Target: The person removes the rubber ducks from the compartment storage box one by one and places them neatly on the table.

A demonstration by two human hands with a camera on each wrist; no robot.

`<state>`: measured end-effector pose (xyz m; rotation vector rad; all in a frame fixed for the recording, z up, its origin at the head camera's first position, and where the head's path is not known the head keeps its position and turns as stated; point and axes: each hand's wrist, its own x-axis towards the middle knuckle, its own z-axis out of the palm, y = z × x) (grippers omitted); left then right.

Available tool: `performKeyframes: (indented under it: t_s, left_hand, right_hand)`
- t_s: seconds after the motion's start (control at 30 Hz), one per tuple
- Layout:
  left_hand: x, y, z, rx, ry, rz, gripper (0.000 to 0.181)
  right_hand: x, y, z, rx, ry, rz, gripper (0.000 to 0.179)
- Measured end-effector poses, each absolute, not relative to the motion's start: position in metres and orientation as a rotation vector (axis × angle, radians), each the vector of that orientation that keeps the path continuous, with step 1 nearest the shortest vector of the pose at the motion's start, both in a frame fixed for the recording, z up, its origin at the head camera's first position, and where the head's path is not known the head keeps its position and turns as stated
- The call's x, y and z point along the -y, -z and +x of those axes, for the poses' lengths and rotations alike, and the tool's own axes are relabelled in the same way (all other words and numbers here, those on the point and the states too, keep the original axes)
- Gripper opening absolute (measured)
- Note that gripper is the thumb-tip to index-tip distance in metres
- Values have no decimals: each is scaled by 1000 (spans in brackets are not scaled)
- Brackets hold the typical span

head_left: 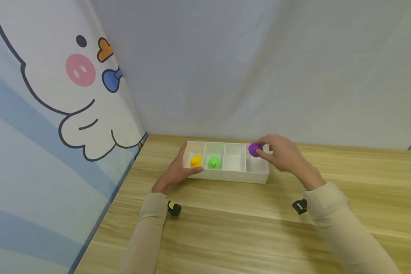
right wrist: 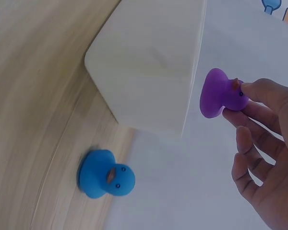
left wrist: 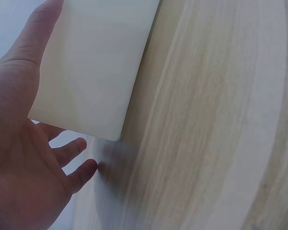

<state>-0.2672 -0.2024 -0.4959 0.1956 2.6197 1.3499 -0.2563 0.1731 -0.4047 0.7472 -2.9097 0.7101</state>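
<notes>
Purple duck (right wrist: 212, 93), one: hanging over the rightmost compartment (head_left: 257, 166), base downward; right hand (head_left: 283, 154) is pinching its head. White tray (head_left: 231, 176), one: left hand (head_left: 176, 169) is holding its left end between thumb and fingers, usefully steadying it. Handling advice: lowering straight, clearing the divider (head_left: 245, 159), releasing only once the base is resting flat.

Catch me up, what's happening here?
A person's right hand pinches a small purple toy duck above the rightmost compartment of a white, rectangular four-compartment box. Their left hand rests against the box's left end. A yellow toy duck and a green toy duck sit in the two leftmost compartments. A blue toy duck stands outside, near the box's right end, on the wood-grain table.
</notes>
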Motion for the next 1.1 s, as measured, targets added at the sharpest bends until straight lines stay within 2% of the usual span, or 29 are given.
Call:
performKeyframes:
  t_s: [1.1]
  left_hand:
    - [204,495,-265,-2615,-1340,224,121]
  right_hand:
    - [-224,417,-239,2856,-726,607,28]
